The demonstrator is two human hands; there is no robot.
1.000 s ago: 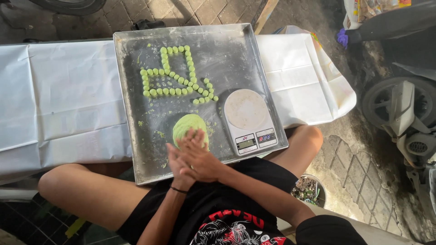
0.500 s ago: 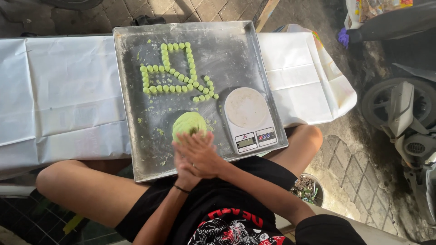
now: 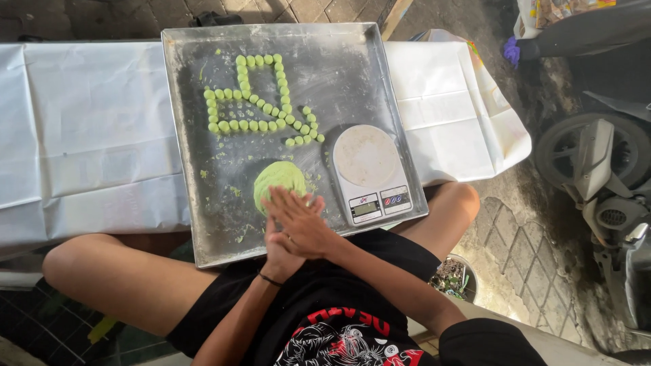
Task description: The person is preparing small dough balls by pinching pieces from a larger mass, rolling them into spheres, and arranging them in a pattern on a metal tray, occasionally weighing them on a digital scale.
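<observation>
Head view: palms pressed together, left hand [image 3: 277, 247] under right hand [image 3: 303, 225], near soft, light green dough lump [image 3: 277, 180] on metal tray [image 3: 183, 169]; whether dough sits between them is hidden.

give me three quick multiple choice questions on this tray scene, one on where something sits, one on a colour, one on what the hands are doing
1. Where does the kitchen scale sit on the metal tray?
A. near right part
B. far left corner
C. off the tray, on the white sheet

2. What colour is the dough lump and the small dough balls?
A. white
B. green
C. brown

3. How are the left hand and right hand placed?
A. spread far apart on the sheet
B. both lifting the scale
C. pressed palm to palm over the tray's near edge

Answers: 1 A, the scale lies right of the lump, close to the person. 2 B, lump and balls are all pale green. 3 C, the right hand lies across the left; what is between the palms is hidden.
</observation>
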